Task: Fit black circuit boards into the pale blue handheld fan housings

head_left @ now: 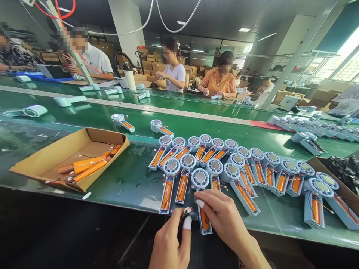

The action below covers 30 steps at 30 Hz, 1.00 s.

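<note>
Between the thumb and forefinger of my left hand [172, 239] is a small part with a white and red piece [187, 212], held just off the bench edge. My right hand [224, 213] has its thumb and fingertips pressed together at the neck of a light-blue fan unit [200, 178]; what they pinch is hidden. An orange battery [205, 221] lies in this unit's handle, which sticks out over the edge. Some fingertips wear white covers. Two more units, one with an orange battery [167, 195] and one beside it [183, 186], lie left of my right hand.
Several similar units [271, 158] spread rightward. A cardboard tray [30, 168] with orange batteries [89, 165] stands left; a box of black items [343, 170] is at right. Single units lie on the green belt [140, 119]. People [218, 80] work across it.
</note>
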Each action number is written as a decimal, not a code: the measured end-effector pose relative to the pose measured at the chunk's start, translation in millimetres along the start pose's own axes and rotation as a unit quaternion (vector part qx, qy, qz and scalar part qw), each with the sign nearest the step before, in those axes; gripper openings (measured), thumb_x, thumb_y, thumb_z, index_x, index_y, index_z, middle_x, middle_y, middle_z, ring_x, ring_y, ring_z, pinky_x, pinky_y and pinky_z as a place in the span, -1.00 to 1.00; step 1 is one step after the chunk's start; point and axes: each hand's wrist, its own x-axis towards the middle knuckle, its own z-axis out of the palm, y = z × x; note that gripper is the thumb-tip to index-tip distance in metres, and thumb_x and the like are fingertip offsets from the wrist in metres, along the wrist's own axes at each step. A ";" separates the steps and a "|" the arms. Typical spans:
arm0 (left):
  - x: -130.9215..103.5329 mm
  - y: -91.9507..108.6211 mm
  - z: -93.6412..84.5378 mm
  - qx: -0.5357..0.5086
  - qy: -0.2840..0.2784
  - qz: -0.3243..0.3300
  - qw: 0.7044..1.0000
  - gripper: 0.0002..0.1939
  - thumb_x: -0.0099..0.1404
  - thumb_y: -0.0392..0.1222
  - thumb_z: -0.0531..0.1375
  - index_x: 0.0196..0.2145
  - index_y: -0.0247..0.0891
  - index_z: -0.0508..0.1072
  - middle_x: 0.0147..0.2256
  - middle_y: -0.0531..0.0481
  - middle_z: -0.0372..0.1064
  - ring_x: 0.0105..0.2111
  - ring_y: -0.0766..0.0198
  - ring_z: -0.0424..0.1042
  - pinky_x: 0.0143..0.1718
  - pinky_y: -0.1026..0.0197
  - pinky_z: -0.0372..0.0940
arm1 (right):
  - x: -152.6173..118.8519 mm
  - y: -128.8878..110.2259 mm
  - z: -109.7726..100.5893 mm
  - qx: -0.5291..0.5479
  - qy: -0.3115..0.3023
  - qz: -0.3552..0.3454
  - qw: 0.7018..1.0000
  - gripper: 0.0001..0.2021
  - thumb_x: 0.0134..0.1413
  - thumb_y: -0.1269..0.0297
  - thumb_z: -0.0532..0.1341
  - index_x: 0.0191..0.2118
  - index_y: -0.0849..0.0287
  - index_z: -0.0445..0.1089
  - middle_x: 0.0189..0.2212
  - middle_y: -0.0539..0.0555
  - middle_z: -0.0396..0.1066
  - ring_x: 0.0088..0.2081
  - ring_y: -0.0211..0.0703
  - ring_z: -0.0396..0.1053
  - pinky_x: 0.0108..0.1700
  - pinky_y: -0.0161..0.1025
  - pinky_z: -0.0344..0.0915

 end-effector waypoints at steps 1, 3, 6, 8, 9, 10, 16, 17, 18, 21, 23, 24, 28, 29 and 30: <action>-0.4 3.1 0.9 -0.009 -0.008 -0.008 1.000 -0.78 0.42 -0.16 0.05 -0.07 -0.13 0.45 -0.27 -0.05 0.62 -0.31 0.16 0.64 -0.35 0.31 0.46 | -2.6 0.0 3.0 0.027 0.023 0.031 0.999 -0.78 0.32 0.40 0.13 -0.03 0.10 0.46 -0.23 0.06 0.57 -0.23 -0.17 0.53 -0.17 -0.30 0.43; -1.3 6.7 3.6 -0.025 -0.025 -0.035 0.999 -0.72 0.43 -0.15 0.03 0.01 -0.16 0.43 -0.31 -0.05 0.61 -0.32 0.15 0.64 -0.36 0.30 0.46 | -5.2 -1.5 8.3 0.067 0.064 0.095 0.991 -0.87 0.27 0.37 0.18 -0.13 0.12 0.45 -0.35 0.01 0.56 -0.35 -0.21 0.51 -0.29 -0.36 0.41; -1.9 7.2 7.0 -0.031 -0.045 -0.074 0.996 -0.65 0.43 -0.12 0.02 0.08 -0.19 0.41 -0.38 -0.04 0.59 -0.30 0.11 0.63 -0.35 0.26 0.46 | -5.7 -4.5 12.0 0.068 0.088 0.119 0.987 -0.93 0.23 0.36 0.21 -0.24 0.11 0.46 -0.43 -0.03 0.51 -0.43 -0.25 0.45 -0.38 -0.38 0.36; -0.5 7.5 7.9 -0.035 -0.056 -0.099 0.993 -0.64 0.42 -0.10 0.02 0.08 -0.20 0.43 -0.39 -0.06 0.59 -0.29 0.10 0.62 -0.35 0.23 0.46 | -5.5 -5.4 11.4 0.050 0.083 0.095 0.991 -0.88 0.24 0.37 0.20 -0.21 0.10 0.50 -0.38 -0.01 0.51 -0.39 -0.23 0.44 -0.34 -0.36 0.36; 0.9 8.5 8.1 -0.044 -0.060 -0.112 0.991 -0.64 0.41 -0.08 0.03 0.06 -0.20 0.45 -0.38 -0.07 0.59 -0.30 0.10 0.61 -0.35 0.22 0.46 | -5.6 -5.4 10.7 0.045 0.077 0.081 0.993 -0.86 0.25 0.39 0.19 -0.18 0.09 0.51 -0.34 0.01 0.53 -0.34 -0.21 0.45 -0.30 -0.34 0.37; 2.8 10.0 8.4 -0.058 -0.060 -0.127 0.988 -0.63 0.41 -0.07 0.02 0.04 -0.20 0.46 -0.37 -0.08 0.60 -0.32 0.10 0.61 -0.36 0.22 0.46 | -5.7 -5.2 10.1 0.043 0.071 0.068 0.994 -0.84 0.27 0.40 0.18 -0.16 0.08 0.52 -0.29 0.02 0.54 -0.29 -0.19 0.46 -0.25 -0.32 0.38; 12.2 18.1 15.5 -0.108 0.012 -0.175 0.979 -0.59 0.35 0.05 0.06 -0.08 -0.28 0.51 -0.42 -0.12 0.54 -0.57 0.17 0.46 -0.61 0.25 0.31 | -6.9 -3.0 11.0 0.038 0.080 0.050 0.995 -0.76 0.25 0.46 0.19 -0.02 0.09 0.45 -0.28 0.02 0.53 -0.27 -0.20 0.47 -0.24 -0.32 0.41; 12.2 18.0 17.7 -0.112 0.032 -0.179 0.977 -0.57 0.34 0.08 0.07 -0.09 -0.28 0.52 -0.45 -0.11 0.52 -0.58 0.19 0.43 -0.63 0.25 0.28 | -6.9 -3.0 10.9 0.030 0.077 0.041 0.996 -0.75 0.26 0.47 0.19 0.00 0.10 0.43 -0.28 0.02 0.53 -0.27 -0.19 0.47 -0.23 -0.31 0.41; 12.0 17.7 19.9 -0.122 0.045 -0.188 0.974 -0.55 0.33 0.11 0.09 -0.08 -0.29 0.52 -0.48 -0.07 0.49 -0.60 0.20 0.40 -0.63 0.26 0.25 | -6.9 -3.0 10.5 0.016 0.071 0.022 0.997 -0.74 0.27 0.48 0.17 0.02 0.10 0.41 -0.28 0.03 0.54 -0.27 -0.18 0.47 -0.22 -0.29 0.42; 13.0 17.2 25.1 -0.186 0.032 -0.235 0.953 -0.48 0.30 0.21 0.13 -0.06 -0.29 0.50 -0.60 0.08 0.33 -0.65 0.29 0.28 -0.67 0.31 0.15 | -7.5 -2.9 7.0 -0.049 0.039 -0.055 0.997 -0.73 0.33 0.49 0.10 0.06 0.11 0.36 -0.29 0.06 0.54 -0.27 -0.11 0.42 -0.23 -0.22 0.40; 15.5 17.7 26.6 -0.232 0.003 -0.265 0.936 -0.47 0.27 0.25 0.15 -0.10 -0.29 0.48 -0.63 0.16 0.23 -0.68 0.36 0.17 -0.70 0.35 0.06 | -8.4 -1.9 3.9 -0.082 0.018 -0.087 0.993 -0.74 0.36 0.48 0.08 0.08 0.12 0.35 -0.28 0.09 0.54 -0.28 -0.09 0.39 -0.26 -0.20 0.38; 17.0 18.1 26.8 -0.248 -0.008 -0.275 0.929 -0.47 0.26 0.26 0.16 -0.13 -0.29 0.48 -0.63 0.18 0.19 -0.69 0.38 0.12 -0.71 0.37 0.02 | -8.9 -0.9 2.5 -0.090 0.011 -0.093 0.992 -0.74 0.36 0.47 0.09 0.07 0.13 0.34 -0.27 0.10 0.53 -0.28 -0.08 0.38 -0.26 -0.19 0.38; 20.9 20.0 24.2 -0.262 -0.031 -0.280 0.923 -0.55 0.24 0.24 0.19 -0.24 -0.25 0.46 -0.69 0.26 0.02 -0.71 0.42 -0.02 -0.74 0.38 -0.12 | -9.2 4.8 -2.0 -0.067 -0.013 -0.081 0.994 -0.75 0.32 0.51 0.12 0.04 0.13 0.34 -0.22 0.10 0.52 -0.20 -0.05 0.35 -0.17 -0.14 0.38; 21.4 20.9 23.0 -0.260 -0.036 -0.277 0.924 -0.57 0.24 0.22 0.20 -0.27 -0.25 0.45 -0.70 0.26 0.00 -0.71 0.42 -0.03 -0.74 0.38 -0.11 | -8.6 6.3 -3.0 -0.055 -0.022 -0.078 0.995 -0.74 0.31 0.53 0.13 0.03 0.13 0.34 -0.19 0.09 0.51 -0.16 -0.05 0.34 -0.12 -0.12 0.37; 22.0 22.2 21.7 -0.260 -0.043 -0.275 0.924 -0.59 0.24 0.21 0.20 -0.30 -0.24 0.43 -0.69 0.26 -0.01 -0.71 0.42 -0.02 -0.73 0.38 -0.08 | -7.7 7.8 -4.1 -0.043 -0.033 -0.078 0.995 -0.73 0.30 0.55 0.13 0.03 0.12 0.35 -0.16 0.09 0.50 -0.12 -0.04 0.33 -0.07 -0.10 0.36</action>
